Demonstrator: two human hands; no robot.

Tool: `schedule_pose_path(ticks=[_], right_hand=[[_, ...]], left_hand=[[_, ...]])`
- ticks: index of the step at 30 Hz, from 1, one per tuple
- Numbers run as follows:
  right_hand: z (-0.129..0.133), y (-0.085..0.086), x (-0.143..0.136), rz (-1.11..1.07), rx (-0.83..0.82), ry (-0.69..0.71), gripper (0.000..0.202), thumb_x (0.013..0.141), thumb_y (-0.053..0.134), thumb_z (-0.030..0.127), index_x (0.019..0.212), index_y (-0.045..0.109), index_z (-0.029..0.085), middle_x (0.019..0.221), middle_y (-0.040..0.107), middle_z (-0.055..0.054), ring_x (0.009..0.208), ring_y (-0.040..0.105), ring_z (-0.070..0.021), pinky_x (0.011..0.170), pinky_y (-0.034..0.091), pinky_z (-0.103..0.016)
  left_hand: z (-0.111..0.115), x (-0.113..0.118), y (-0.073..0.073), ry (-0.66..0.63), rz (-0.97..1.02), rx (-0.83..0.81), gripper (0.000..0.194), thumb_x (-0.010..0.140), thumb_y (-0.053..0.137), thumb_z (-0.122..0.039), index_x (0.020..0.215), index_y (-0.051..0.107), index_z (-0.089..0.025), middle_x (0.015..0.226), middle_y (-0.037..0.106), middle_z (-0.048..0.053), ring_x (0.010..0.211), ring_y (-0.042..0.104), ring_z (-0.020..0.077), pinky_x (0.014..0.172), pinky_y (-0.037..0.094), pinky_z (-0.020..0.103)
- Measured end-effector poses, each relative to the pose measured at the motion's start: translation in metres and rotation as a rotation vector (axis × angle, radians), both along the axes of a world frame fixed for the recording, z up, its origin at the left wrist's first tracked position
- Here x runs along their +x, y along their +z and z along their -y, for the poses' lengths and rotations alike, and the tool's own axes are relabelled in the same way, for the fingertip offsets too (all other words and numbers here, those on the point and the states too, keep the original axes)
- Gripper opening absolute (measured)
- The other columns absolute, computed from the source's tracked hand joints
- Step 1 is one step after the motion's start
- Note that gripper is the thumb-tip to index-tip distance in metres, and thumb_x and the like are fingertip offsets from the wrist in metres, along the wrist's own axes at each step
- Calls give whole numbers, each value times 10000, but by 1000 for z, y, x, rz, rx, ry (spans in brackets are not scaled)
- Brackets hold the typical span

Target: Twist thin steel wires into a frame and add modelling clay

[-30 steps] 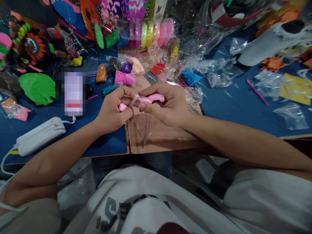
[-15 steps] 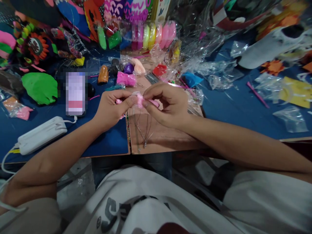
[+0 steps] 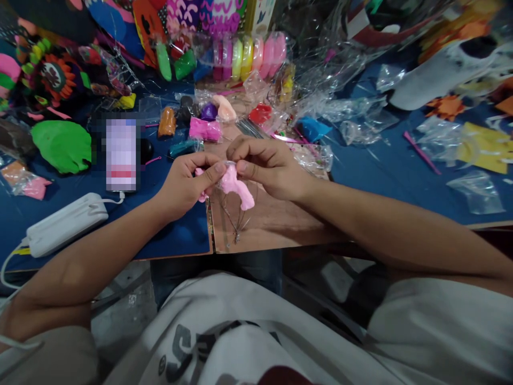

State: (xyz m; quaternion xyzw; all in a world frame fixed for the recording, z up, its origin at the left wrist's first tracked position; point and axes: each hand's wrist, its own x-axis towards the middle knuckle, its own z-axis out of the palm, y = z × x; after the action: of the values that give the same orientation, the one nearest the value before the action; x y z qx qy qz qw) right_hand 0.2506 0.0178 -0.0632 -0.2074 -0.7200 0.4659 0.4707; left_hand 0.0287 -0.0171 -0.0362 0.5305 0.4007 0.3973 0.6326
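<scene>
A soft, light pink piece of modelling clay [image 3: 240,190] is held up over the brown board, one uneven flap drooping to the right. My left hand [image 3: 182,184] is closed on it, thumb on top, and more pink shows beneath its fingers. Thumb and fingertips of my right hand [image 3: 274,168] pinch the clay's upper edge, where a thin clear film shows. Just below the clay, thin bent wires [image 3: 236,235] come together at a tangled lower end. Whether they touch the clay, I cannot tell.
Packets of coloured clay, including a bright pink one [image 3: 205,129], lie behind my hands. Left stand a green clay slab [image 3: 62,145], a phone [image 3: 121,152] and a white power bank [image 3: 67,223]. Plastic wrappers [image 3: 366,120] and a purple stick [image 3: 421,152] lie to the right.
The pink clay now hangs as a longer flap below my fingers, where it was bunched between them. My right hand has shifted slightly, its fingertips now at the clay's top edge.
</scene>
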Motion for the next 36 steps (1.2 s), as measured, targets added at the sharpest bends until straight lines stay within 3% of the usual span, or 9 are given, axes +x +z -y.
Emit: schedule_pose_path(ticks=[6,12,18,21,24,26,29,32,36], right_hand=[[3,9,3,48,65,-74,490,1031,730,686,866,682,228,974,649,-54,871,612,-202,849,564,-386],[10,9,-1,109,82,-97,581,1054,610,774,863,676,229,1020,636,-79,930,616,-231,892,586,-420],[15,5,-9,79,51,22,520,1041,705,705,857,707,218,967,644,-59,883,606,-197,830,561,-359],[6,6,-5,27,-28,35,466,1025,776,642,857,712,213,905,653,-32,840,613,-171,792,545,-325],[-3,7,5,-74,-149,62,481,1070,684,687,945,723,224,902,674,-22,781,617,-158,700,526,-303],[-4,9,11,-62,-87,36,503,986,771,738,1053,737,240,966,693,-19,771,610,-154,660,514,-296],[2,12,15,86,101,-124,493,876,942,634,1113,731,256,1002,713,-13,746,600,-143,630,494,-289],[4,12,17,207,128,-195,371,1002,822,612,1067,750,254,917,738,-19,692,624,-145,608,510,-304],[-8,8,22,86,31,-235,344,1081,725,601,1037,745,260,699,664,31,545,606,-126,523,511,-285]], left_hand=[[4,-3,6,-161,165,-166,432,780,990,-561,875,781,-196,619,519,-45,480,392,63,475,280,233],[2,-10,14,-418,145,-276,450,738,973,-559,893,832,-161,638,567,-1,486,430,85,448,272,245],[4,-12,14,-564,24,-158,468,782,948,-638,763,839,-183,566,539,-1,494,413,97,480,317,251],[2,-13,10,-474,-5,-80,465,789,936,-662,854,881,-205,602,552,-4,531,432,106,512,333,248],[-3,-14,7,-336,-43,-17,446,794,943,-630,1018,902,-247,661,551,-12,574,454,116,544,351,247],[-7,-14,7,-278,-73,35,421,793,958,-579,1064,897,-262,742,590,-5,610,469,114,559,366,241],[-10,-13,8,-258,-93,77,437,745,999,-500,1089,885,-256,873,651,2,638,475,101,559,380,241],[-10,-12,7,-240,-59,59,383,797,963,-487,1077,877,-239,786,612,-16,585,456,95,537,367,257],[-12,-13,-2,-107,41,90,295,869,912,-475,1055,861,-252,628,526,-44,501,430,97,501,348,265]])
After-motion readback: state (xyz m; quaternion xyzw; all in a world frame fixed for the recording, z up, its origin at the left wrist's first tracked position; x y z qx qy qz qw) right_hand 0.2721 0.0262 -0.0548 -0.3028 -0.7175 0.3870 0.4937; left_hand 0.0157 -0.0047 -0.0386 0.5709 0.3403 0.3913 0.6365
